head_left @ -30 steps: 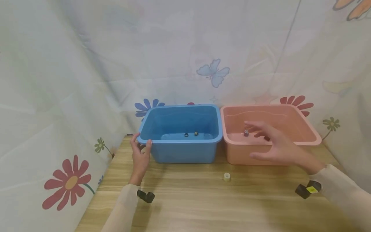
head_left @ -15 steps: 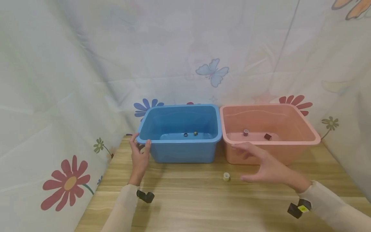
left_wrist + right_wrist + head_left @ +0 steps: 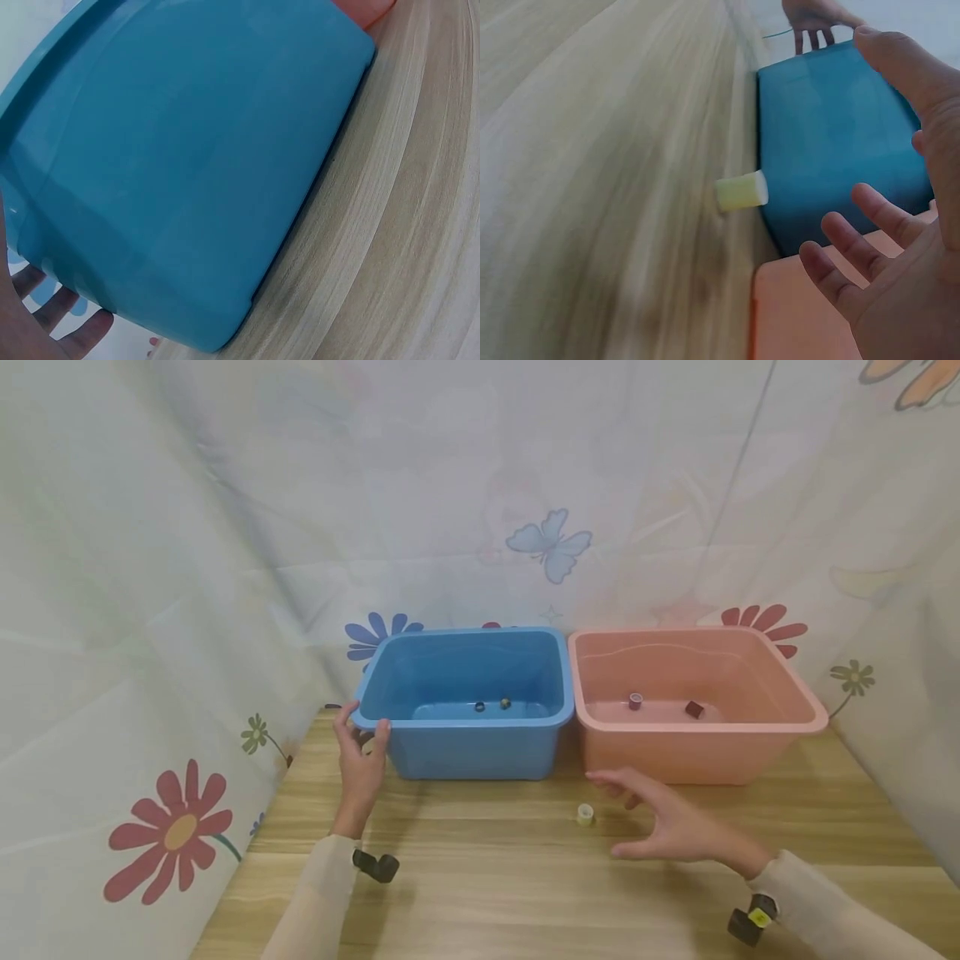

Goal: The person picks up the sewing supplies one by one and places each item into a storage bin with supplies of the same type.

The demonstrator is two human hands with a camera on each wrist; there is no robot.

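My left hand (image 3: 362, 772) holds the front left corner of a blue plastic tub (image 3: 468, 752), thumb at the front rim and fingers round the left side. In the left wrist view, the fingertips (image 3: 94, 330) lie against the tub's end wall. My right hand (image 3: 675, 827) hovers over the table with thumb and fingers spread, holding nothing. Just left of its fingers, a small pale yellow cylinder (image 3: 585, 814) with a whitish, apparently hollow end stands on the wood. The right wrist view shows this cylinder (image 3: 741, 192) apart from the fingers.
A pink tub (image 3: 697, 752) stands right beside the blue one. Inside it are a small grey-white cylinder (image 3: 635, 701) and a dark brown block (image 3: 694, 710). Two small pieces, one dark (image 3: 480, 707) and one brownish (image 3: 506, 703), lie in the blue tub. Patterned cloth (image 3: 450, 485) hangs behind.
My right hand has moved from over the pink tub down and toward me, coming close to the pale yellow cylinder. The left hand stays at the blue tub's corner.
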